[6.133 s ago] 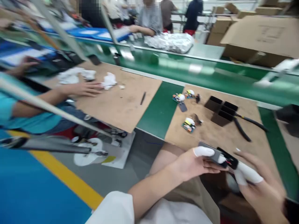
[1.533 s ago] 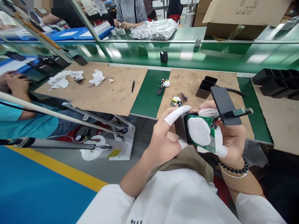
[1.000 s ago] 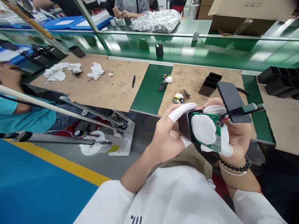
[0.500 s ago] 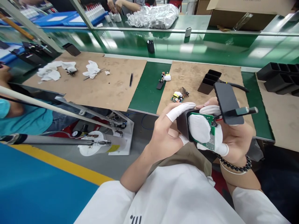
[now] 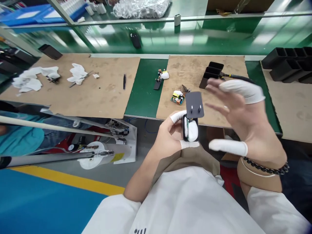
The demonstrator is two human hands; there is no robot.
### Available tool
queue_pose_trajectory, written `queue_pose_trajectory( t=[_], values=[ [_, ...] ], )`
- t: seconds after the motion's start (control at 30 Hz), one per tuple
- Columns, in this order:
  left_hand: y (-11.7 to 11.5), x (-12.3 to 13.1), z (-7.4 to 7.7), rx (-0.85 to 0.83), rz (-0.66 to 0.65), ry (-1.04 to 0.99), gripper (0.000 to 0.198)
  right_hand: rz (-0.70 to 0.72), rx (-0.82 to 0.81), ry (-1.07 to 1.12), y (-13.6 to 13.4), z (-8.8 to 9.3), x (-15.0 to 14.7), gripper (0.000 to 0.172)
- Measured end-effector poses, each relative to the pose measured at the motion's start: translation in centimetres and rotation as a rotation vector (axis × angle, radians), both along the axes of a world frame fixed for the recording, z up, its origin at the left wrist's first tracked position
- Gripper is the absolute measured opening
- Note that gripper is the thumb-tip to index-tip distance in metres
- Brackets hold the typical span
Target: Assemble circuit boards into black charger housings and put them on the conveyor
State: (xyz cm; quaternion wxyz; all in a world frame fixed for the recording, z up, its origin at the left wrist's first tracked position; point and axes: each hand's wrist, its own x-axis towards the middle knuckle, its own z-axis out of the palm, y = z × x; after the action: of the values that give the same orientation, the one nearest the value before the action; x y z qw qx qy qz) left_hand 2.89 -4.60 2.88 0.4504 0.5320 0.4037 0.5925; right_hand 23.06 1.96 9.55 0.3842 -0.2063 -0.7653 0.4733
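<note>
The left hand point(image 5: 170, 136) has its grip clamped on the black charger point(image 5: 190, 125), held upright over the lap with its pronged cover point(image 5: 194, 104) facing up for access; the right hand point(image 5: 240, 117) hovers beside it, fingers spread, holding nothing.

A long green workbench point(image 5: 146, 94) runs across the view, topped with brown boards point(image 5: 80, 87). At twelve o'clock a glossy green conveyor belt point(image 5: 170, 40) reflects overhead lights. At seven o'clock the floor point(image 5: 36, 204) is blue, edged by a yellow stripe point(image 5: 63, 180), then grey. A metal rail point(image 5: 48, 125) crosses at nine o'clock.
</note>
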Motion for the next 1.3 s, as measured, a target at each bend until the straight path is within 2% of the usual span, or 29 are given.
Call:
queue_pose_trajectory(
  t=[0.07,0.1,0.17,0.2,0.27,0.33,0.4,0.5,0.57,0.7,0.8,0.9,0.97,1.1,1.2,1.3],
  values=[
    [0.5,-0.6,-0.2,-0.139,-0.214,-0.059,0.083,-0.052,0.044,0.025,1.3,0.2,0.5,0.084],
    [0.7,-0.9,-0.3,-0.184,-0.327,-0.088,0.084,-0.017,0.037,-0.001,1.9,0.2,0.6,0.07],
    [1.2,-1.3,-0.4,-0.233,-0.495,-0.148,0.083,0.107,-0.084,-0.066,3.0,0.0,0.5,0.036],
    [1.3,-1.3,-0.4,-0.254,-0.531,-0.169,0.083,0.159,-0.184,-0.077,3.3,-0.3,0.3,0.023],
    [1.3,-1.1,-0.5,-0.28,-0.482,-0.194,0.084,0.196,-0.379,-0.055,3.7,-0.9,0.0,0.023],
    [1.2,-0.4,-0.7,-0.272,-0.339,-0.174,0.085,0.128,-0.503,0.001,3.7,-1.7,-0.3,0.034],
    [1.2,0.6,-1.0,-0.223,-0.189,-0.13,0.087,0.002,-0.548,0.062,3.6,-2.5,-0.3,0.043],
    [1.6,2.2,-1.5,-0.142,-0.022,-0.063,0.082,-0.147,-0.525,0.131,3.6,-2.9,0.3,0.042],
    [2.2,3.0,-1.8,-0.112,0.027,-0.003,0.077,-0.215,-0.458,0.116,3.5,-2.7,1.1,0.035],
    [3.9,4.0,-2.1,-0.03,0.016,0.146,0.075,-0.401,-0.276,0.0,2.6,-1.5,2.5,0.016],
    [5.3,5.0,-2.7,0.044,0.094,0.234,0.073,-0.548,-0.016,-0.155,1.8,-1.3,2.6,0.006],
    [6.6,6.3,-3.6,0.078,0.217,0.284,0.065,-0.711,0.32,-0.317,1.3,-2.6,1.7,0.005],
    [7.0,7.1,-4.3,0.084,0.284,0.305,0.061,-0.806,0.48,-0.378,1.1,-3.9,0.7,0.008],
    [7.2,7.7,-4.9,0.114,0.338,0.332,0.059,-0.879,0.612,-0.333,0.9,-5.3,-0.2,0.017],
    [7.0,7.2,-4.8,0.143,0.319,0.303,0.054,-0.787,0.511,-0.263,1.1,-4.4,0.8,0.024],
    [6.8,5.9,-4.3,0.098,0.163,0.253,0.06,-0.636,0.131,-0.173,1.8,-2.9,2.6,0.016]
  ],
)
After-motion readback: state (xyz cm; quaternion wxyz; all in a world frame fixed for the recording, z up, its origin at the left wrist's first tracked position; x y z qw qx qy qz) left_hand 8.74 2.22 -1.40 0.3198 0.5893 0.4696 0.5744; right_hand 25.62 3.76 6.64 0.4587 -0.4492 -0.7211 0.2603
